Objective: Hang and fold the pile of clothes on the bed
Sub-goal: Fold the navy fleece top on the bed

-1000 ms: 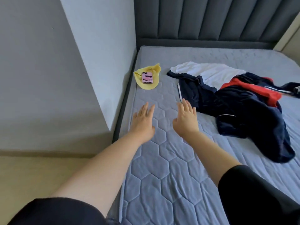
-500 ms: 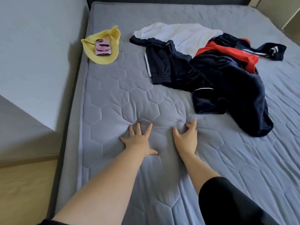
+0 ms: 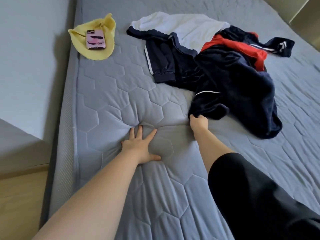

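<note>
The left hand (image 3: 140, 147) lies flat at centre frame, fingers spread, pressing a dent into the quilted grey-blue bed (image 3: 112, 94). The right hand (image 3: 199, 122) has its fingers curled round the near edge of a navy garment (image 3: 233, 94) in the pile of clothes (image 3: 188, 70) across the upper right. At upper left a pink phone (image 3: 95, 39) lies on a yellow cloth (image 3: 97, 53); a pale wall (image 3: 26, 66) and wooden floor (image 3: 17, 196) run down the left.

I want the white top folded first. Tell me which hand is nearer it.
Right. The right hand grips the near edge of the navy garment, the white top lying beyond it; the left hand presses flat on the bed, farther back and to the left.
</note>
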The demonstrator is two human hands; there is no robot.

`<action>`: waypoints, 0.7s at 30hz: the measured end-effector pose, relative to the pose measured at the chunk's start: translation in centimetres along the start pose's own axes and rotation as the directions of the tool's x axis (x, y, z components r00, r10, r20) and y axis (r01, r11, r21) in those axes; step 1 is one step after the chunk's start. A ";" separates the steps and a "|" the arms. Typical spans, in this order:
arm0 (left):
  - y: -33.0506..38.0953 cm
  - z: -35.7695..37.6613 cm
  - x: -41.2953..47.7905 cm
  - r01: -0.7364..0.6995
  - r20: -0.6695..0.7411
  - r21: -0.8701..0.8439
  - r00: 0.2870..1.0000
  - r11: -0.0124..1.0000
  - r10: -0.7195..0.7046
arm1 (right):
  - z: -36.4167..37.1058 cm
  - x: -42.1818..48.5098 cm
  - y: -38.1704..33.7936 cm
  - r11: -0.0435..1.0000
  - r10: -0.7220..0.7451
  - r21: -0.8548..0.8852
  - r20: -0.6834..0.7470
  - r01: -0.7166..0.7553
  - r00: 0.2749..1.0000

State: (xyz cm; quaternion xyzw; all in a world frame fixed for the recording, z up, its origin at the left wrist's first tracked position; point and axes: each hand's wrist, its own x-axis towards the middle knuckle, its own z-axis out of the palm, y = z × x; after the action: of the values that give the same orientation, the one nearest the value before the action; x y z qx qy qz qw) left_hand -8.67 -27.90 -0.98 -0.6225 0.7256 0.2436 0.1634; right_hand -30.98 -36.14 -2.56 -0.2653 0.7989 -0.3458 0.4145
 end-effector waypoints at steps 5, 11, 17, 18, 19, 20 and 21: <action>-3.2 1.6 -2.4 -0.134 -0.128 -0.250 0.986 0.959 0.104 | -0.8 -4.8 2.0 0.911 -0.065 -0.392 0.164 0.126 0.984; -4.3 4.3 -6.6 -0.174 -0.246 -0.793 0.968 0.584 -0.045 | 0.9 -15.2 2.2 0.595 -0.094 -0.671 0.488 0.442 0.868; -6.7 6.4 -11.3 -0.085 -0.121 -0.986 0.958 0.147 -0.259 | 3.0 -25.6 5.1 0.548 -0.115 -0.487 0.761 0.680 0.639; -6.9 6.3 -11.8 -0.090 -0.151 -0.966 0.957 0.242 -0.247 | 3.2 -26.6 5.4 0.514 -0.154 -0.471 0.772 0.717 0.617; -6.9 6.1 -12.3 -0.098 -0.177 -0.945 0.957 0.313 -0.232 | 3.1 -27.3 5.4 0.433 -0.231 -0.483 0.756 0.761 0.612; -6.7 6.0 -12.8 -0.115 -0.196 -0.930 0.959 0.350 -0.203 | 3.0 -27.7 5.4 0.335 -0.358 -0.514 0.706 0.790 0.611; -6.6 5.9 -13.2 -0.130 -0.209 -0.912 0.963 0.389 -0.169 | 2.6 -27.8 5.4 0.254 -0.527 -0.531 0.625 0.808 0.576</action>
State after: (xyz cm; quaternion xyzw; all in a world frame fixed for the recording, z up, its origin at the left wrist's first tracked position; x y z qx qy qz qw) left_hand -0.27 -14.40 0.27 -0.6439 0.4767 0.5150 -0.3049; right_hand -15.21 -13.91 5.55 -0.7853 0.5874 -0.0574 0.1873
